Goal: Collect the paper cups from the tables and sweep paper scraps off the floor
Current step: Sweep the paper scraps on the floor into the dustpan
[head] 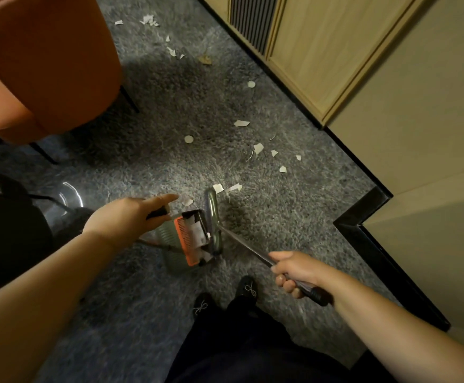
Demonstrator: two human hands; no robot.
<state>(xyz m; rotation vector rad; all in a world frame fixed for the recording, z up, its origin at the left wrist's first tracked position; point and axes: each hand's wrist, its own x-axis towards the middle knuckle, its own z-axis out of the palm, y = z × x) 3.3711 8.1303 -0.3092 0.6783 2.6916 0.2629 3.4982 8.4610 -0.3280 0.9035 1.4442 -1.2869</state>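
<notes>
White paper scraps [258, 148] lie scattered over the grey carpet [148, 167], with more scraps at the far end by the wall. A green dustpan [182, 239] with an orange comb edge stands on the carpet, several scraps inside it. My left hand [125, 219] grips the dustpan's black handle, index finger stretched forward. My right hand [294, 270] holds the broom handle [250, 248]. The green broom head [212, 217] sits against the dustpan's mouth. Two scraps lie just beyond the broom head.
An orange chair [45, 59] on black legs stands at the upper left. Light wooden cabinets [322, 51] and a wall with a black skirting [363, 217] run along the right. A shiny chair base [69, 199] is at the left. My black shoes [225, 299] stand below the dustpan.
</notes>
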